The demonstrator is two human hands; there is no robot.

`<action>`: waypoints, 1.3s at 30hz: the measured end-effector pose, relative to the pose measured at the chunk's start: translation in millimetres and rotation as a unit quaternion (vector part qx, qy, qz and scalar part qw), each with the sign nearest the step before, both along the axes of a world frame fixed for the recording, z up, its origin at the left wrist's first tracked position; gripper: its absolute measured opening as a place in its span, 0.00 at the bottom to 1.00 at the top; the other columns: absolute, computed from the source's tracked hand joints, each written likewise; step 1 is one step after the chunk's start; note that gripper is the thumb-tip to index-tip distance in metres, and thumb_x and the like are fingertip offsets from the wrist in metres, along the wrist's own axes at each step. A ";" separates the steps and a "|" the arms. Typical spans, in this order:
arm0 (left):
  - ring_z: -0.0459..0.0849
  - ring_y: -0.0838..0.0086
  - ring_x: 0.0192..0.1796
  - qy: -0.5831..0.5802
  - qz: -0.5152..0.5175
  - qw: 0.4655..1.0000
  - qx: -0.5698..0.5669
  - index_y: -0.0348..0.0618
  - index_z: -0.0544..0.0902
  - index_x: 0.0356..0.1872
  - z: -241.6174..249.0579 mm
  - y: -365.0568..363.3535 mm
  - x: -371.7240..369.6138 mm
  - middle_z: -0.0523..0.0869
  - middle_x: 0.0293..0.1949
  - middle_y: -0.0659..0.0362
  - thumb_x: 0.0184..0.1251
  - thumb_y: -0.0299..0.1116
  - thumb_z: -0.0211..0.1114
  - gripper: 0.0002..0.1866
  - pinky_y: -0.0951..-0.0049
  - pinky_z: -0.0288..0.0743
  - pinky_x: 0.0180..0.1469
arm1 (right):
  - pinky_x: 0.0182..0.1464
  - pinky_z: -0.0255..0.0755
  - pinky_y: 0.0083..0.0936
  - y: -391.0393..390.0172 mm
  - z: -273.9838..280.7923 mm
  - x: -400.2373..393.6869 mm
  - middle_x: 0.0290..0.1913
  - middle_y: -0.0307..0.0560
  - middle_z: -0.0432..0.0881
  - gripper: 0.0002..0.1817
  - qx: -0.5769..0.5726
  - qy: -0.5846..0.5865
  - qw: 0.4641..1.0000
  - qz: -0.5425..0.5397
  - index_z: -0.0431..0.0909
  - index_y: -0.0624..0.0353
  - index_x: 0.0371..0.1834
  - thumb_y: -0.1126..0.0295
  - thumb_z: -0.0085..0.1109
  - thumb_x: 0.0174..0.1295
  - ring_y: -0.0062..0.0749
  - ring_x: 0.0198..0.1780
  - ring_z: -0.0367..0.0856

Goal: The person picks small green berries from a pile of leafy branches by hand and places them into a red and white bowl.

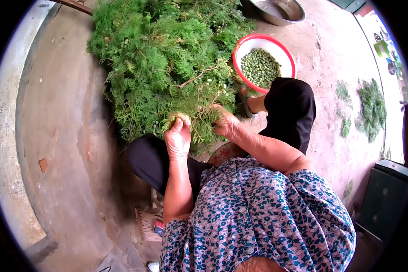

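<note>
My left hand (178, 135) is closed in a pinch, with green sprig tips at its fingers. To its right, my right hand (225, 123) is closed around the stem of a leafy evergreen branch (203, 122), which hangs between my two hands. Just beyond them rises a big heap of cut evergreen branches (154, 59) with feathery, scale-like leaves. Small round green cones (260, 68) lie in a white basin with a red rim (289, 54), right of the heap. What exactly sits between my left fingertips is too small to make out.
A metal bowl (276, 20) stands behind the basin. Loose green sprigs (371, 109) lie on the concrete floor at the right, near a dark green box (385, 195). A raised ledge (13, 149) runs along the left, and a reddish fragment (43, 165) lies on the floor.
</note>
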State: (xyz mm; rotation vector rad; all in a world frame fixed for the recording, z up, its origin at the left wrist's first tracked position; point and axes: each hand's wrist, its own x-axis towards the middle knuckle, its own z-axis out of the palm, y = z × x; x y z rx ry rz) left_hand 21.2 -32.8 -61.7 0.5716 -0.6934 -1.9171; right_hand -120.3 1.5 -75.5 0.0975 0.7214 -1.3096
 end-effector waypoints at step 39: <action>0.80 0.75 0.40 -0.202 0.008 0.978 0.044 0.36 0.79 0.41 -38.0 7.7 -2.6 0.82 0.38 0.58 0.57 0.18 0.56 0.11 0.74 0.73 0.47 | 0.14 0.50 0.18 11.7 23.5 -46.1 0.18 0.34 0.72 0.11 0.000 0.232 0.970 0.077 0.75 0.56 0.28 0.65 0.67 0.50 0.18 0.13 0.62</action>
